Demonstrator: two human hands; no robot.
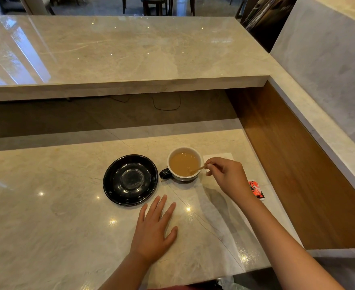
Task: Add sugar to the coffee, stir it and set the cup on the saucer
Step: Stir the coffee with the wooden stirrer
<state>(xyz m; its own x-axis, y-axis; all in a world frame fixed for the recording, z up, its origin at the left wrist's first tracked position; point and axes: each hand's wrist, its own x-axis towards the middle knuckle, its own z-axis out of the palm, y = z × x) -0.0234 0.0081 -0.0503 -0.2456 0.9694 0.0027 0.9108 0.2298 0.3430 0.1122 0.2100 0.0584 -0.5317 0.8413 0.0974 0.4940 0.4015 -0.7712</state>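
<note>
A cup (184, 164), white inside with a black handle on its left, stands on the marble counter and holds light brown coffee. My right hand (227, 176) pinches a thin wooden stirrer (198, 168) whose tip is in the coffee at the cup's right side. An empty black saucer (130, 180) lies just left of the cup, apart from it. Flat on the counter below the saucer rests my left hand (155, 229), fingers spread, holding nothing. A red sugar packet (256, 189) lies to the right, partly behind my right wrist.
A white napkin (218, 156) lies behind my right hand. A raised marble ledge (126, 84) runs along the back, with a dark gap and cables beneath it. A wooden side wall (287, 164) borders the counter on the right.
</note>
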